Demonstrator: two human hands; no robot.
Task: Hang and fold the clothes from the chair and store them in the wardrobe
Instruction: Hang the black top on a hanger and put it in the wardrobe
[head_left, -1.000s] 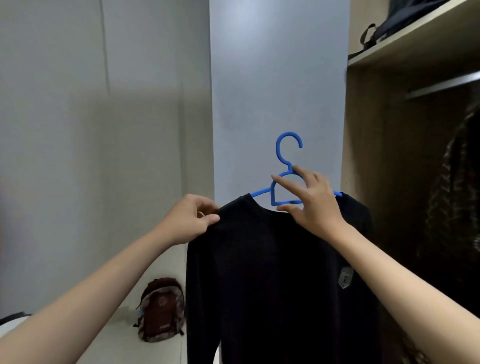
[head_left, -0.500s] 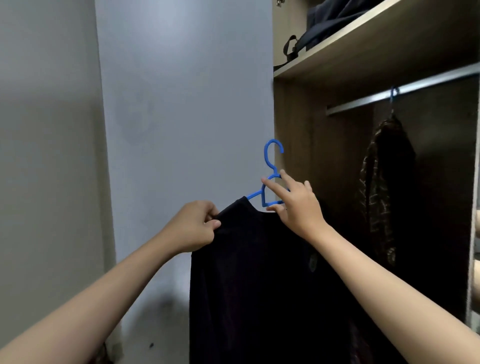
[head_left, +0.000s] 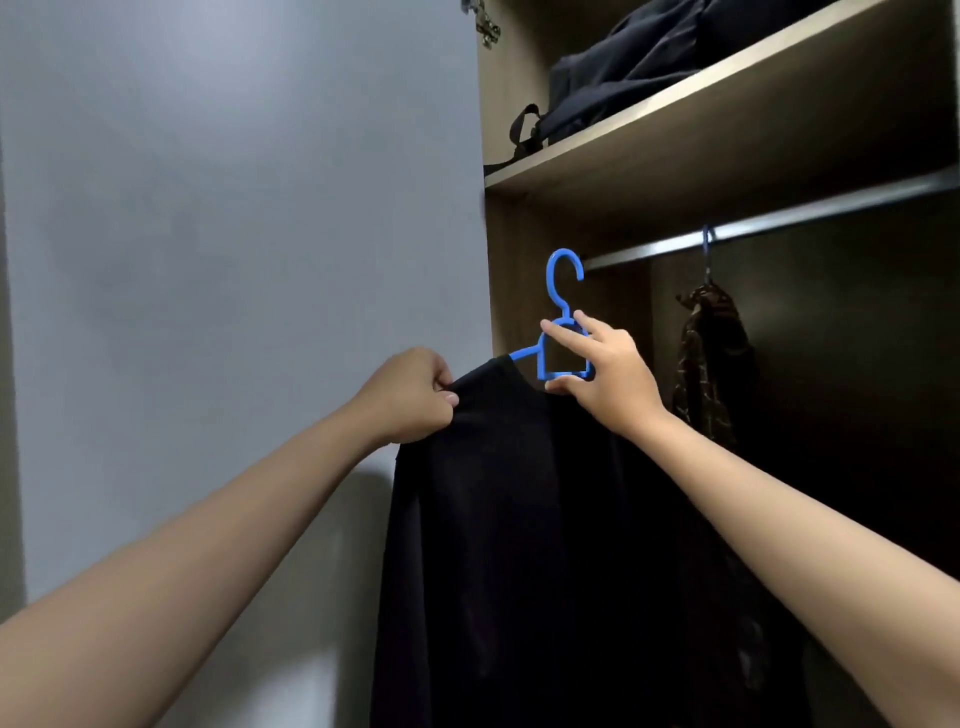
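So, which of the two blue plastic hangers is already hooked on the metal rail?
The far blue hanger carrying the brown patterned garment; its hook sits over the metal rail. The near blue hanger, with the black shirt, is in the right hand, below the rail.

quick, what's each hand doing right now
left hand: grips the black shirt at its shoulder
right hand: holds the blue hanger

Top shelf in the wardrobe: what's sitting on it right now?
A dark bag lies on the top shelf, one strap hanging over the front edge. The shelf's right part and whatever sits behind the bag are out of sight from this low angle.
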